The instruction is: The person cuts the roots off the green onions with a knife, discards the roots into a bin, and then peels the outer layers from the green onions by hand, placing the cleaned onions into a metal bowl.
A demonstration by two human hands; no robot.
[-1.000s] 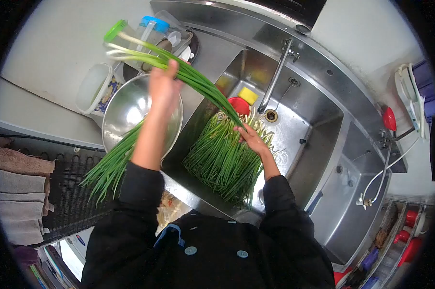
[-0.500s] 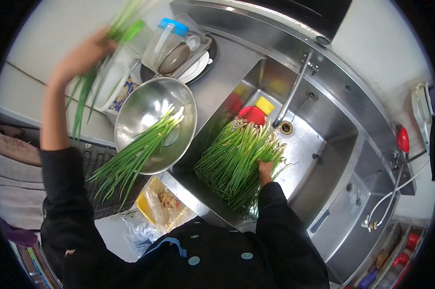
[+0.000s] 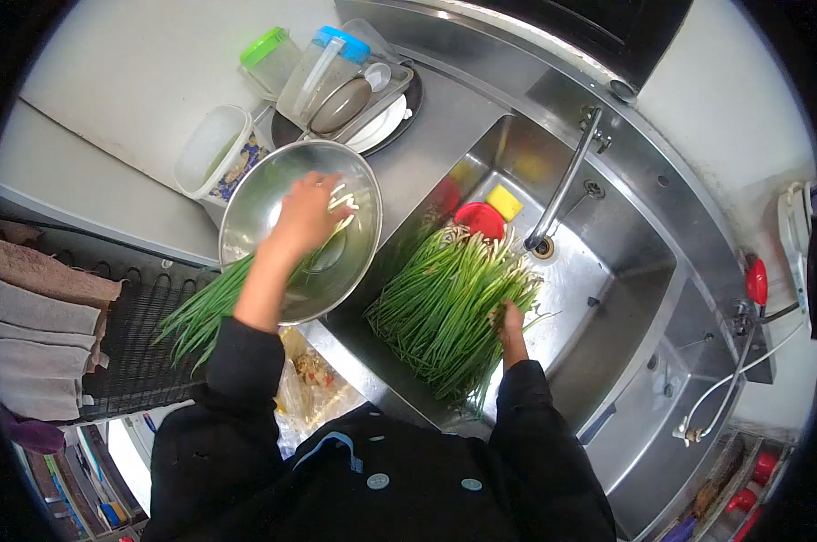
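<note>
My left hand (image 3: pixel 307 215) is over the steel bowl (image 3: pixel 246 217), at the white ends of a bunch of green onions (image 3: pixel 211 307). It is blurred, so its grip cannot be made out. The green tops hang over the bowl's near left rim. In the sink, a large pile of green onions (image 3: pixel 445 307) lies with its roots toward the tap. My right hand (image 3: pixel 511 323) rests at the pile's right edge, its fingers partly hidden among the stalks.
A red bowl (image 3: pixel 479 219) and a yellow sponge (image 3: pixel 503 203) lie beyond the pile, by the tap (image 3: pixel 567 176). Plastic containers (image 3: pixel 323 77) and dishes stand behind the steel bowl. Folded towels (image 3: pixel 38 316) hang at the left. A second basin (image 3: pixel 643 434) is at the right.
My left hand has come down from the upper left to the steel bowl. The stalks it held raised are now down at the bowl. My right hand has stayed by the pile.
</note>
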